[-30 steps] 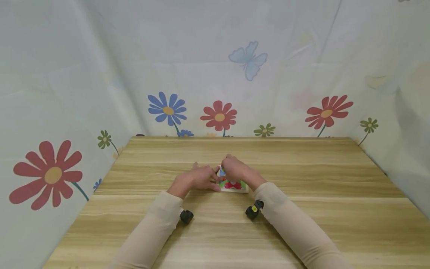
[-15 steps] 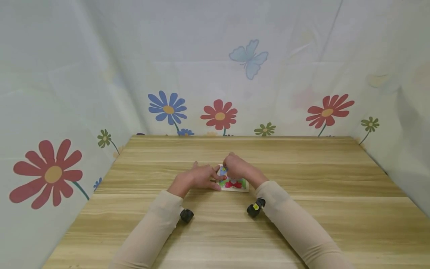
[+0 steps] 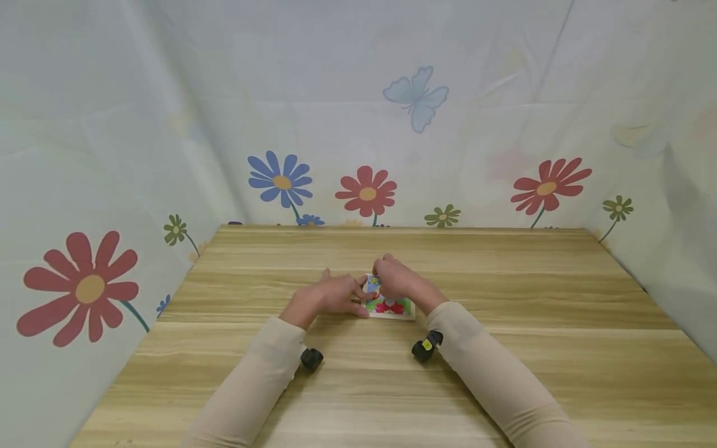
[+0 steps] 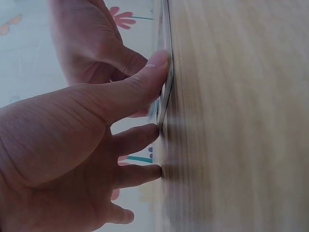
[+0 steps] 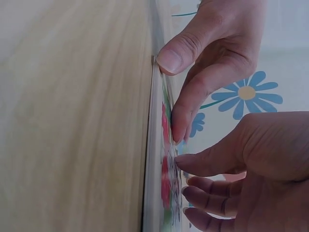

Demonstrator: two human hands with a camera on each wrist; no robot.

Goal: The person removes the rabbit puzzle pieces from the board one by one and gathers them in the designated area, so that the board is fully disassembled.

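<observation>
A small flat picture board (image 3: 396,308), pale-rimmed with a red figure over green and blue, lies mid-table. My left hand (image 3: 335,295) spreads over its left side. In the right wrist view, the left thumb (image 5: 170,61) presses at the rim and the forefinger rests on the picture. Two other left fingertips touch the tabletop in the left wrist view. Reaching over the far right part, my right hand (image 3: 394,279) has bent fingers, their tips against the picture (image 5: 166,169). I cannot tell whether they pinch a loose piece. The right palm hides the board's upper right.
The wood-grain table (image 3: 504,367) stretches around the board on all sides. Behind its far edge hangs a pale cloth backdrop (image 3: 476,137) printed with flowers and a butterfly. Small black cameras (image 3: 311,359) sit at both wrists.
The right hand has shifted slightly to the right, and more of the blue corner with a yellow patch shows. The left hand stays in place on the board.
</observation>
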